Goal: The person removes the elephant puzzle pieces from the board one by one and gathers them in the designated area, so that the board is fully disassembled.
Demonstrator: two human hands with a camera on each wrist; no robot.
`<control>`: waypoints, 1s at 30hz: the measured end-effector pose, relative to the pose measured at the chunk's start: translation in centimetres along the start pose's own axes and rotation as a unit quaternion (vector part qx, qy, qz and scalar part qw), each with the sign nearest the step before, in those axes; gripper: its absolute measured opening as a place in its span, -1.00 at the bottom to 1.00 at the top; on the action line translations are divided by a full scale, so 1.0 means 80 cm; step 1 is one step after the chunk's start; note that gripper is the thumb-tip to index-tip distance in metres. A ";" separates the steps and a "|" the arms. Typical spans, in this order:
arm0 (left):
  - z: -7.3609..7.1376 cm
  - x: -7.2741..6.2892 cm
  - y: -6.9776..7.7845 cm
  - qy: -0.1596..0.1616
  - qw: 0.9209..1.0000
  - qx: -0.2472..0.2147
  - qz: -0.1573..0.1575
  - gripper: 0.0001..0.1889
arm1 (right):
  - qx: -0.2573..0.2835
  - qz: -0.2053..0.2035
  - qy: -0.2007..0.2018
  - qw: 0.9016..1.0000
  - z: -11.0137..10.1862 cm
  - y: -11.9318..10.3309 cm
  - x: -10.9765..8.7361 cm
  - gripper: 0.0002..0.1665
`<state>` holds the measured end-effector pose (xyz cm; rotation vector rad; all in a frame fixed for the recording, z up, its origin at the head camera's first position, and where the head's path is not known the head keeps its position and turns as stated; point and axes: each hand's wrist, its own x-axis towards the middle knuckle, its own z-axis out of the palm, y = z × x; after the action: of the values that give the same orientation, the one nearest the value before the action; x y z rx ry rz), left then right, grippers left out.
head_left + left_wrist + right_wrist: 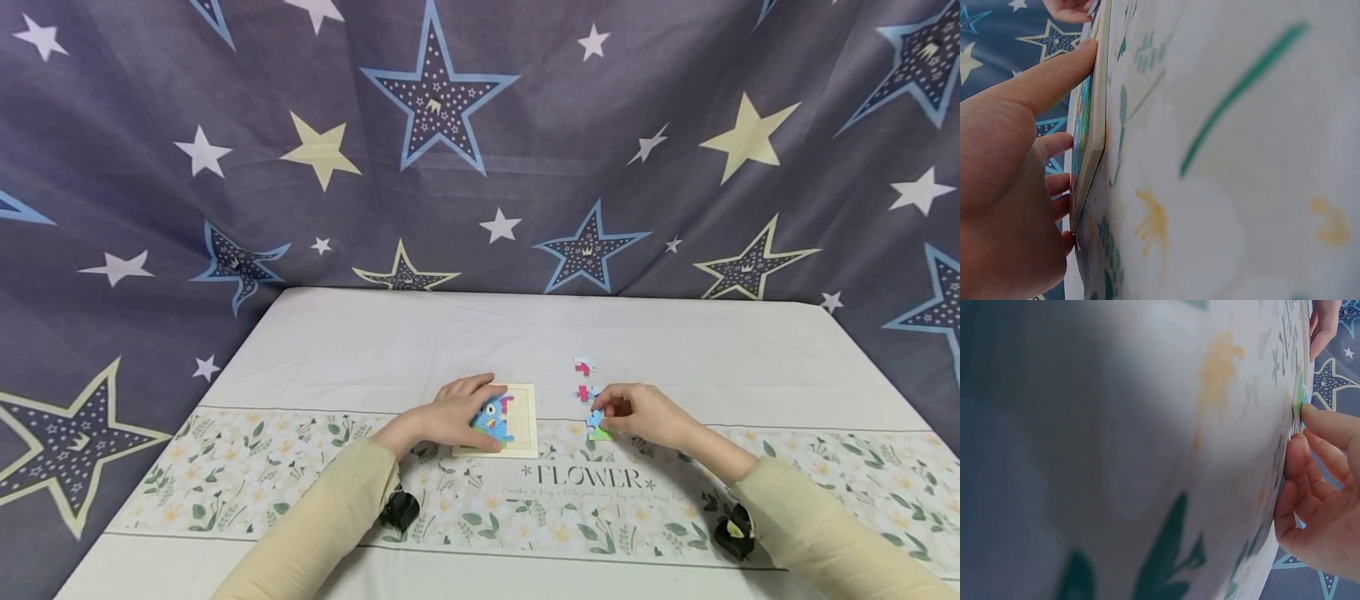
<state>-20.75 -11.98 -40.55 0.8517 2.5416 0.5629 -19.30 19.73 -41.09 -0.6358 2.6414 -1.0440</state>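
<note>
My left hand point(455, 414) lies over the left part of a wooden puzzle tray point(531, 421), fingers spread. In the left wrist view its thumb point(1054, 76) touches the tray's rim point(1094, 147). Joined blue pieces point(491, 419) with a cartoon face sit inside the tray, partly under the hand. To the right, my right hand point(651, 417) pinches a blue-and-green puzzle piece point(596, 423) between thumb and fingertips. The right wrist view shows this piece point(1299, 394) edge-on, tilted up from the cloth.
Beyond the right hand lie a red-and-blue puzzle piece point(583, 393) and a white-and-red puzzle piece point(583, 365). A white cloth with a floral band point(570, 525) covers the table. A star-patterned curtain point(480, 192) hangs behind it.
</note>
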 end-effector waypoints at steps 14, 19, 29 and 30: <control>0.000 0.000 0.000 0.001 1.000 0.001 -0.001 -0.11 | -0.002 -0.012 -0.004 1.000 0.000 0.004 0.001 -0.85; -0.001 0.000 0.000 0.001 1.000 -0.001 0.000 -0.11 | -0.008 -0.009 -0.004 1.000 -0.001 0.002 0.002 -0.85; 0.000 0.000 -0.002 0.007 1.000 -0.013 0.002 -0.10 | -0.018 -0.025 0.005 1.000 0.001 -0.023 0.018 -0.85; 0.000 0.001 -0.002 0.010 1.000 -0.014 0.002 -0.10 | -0.017 -0.027 0.006 0.999 0.003 -0.025 0.020 -0.86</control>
<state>-20.85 -12.03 -40.66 0.8443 2.5436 0.6103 -20.04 17.52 -39.92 -0.7153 2.6710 -1.0225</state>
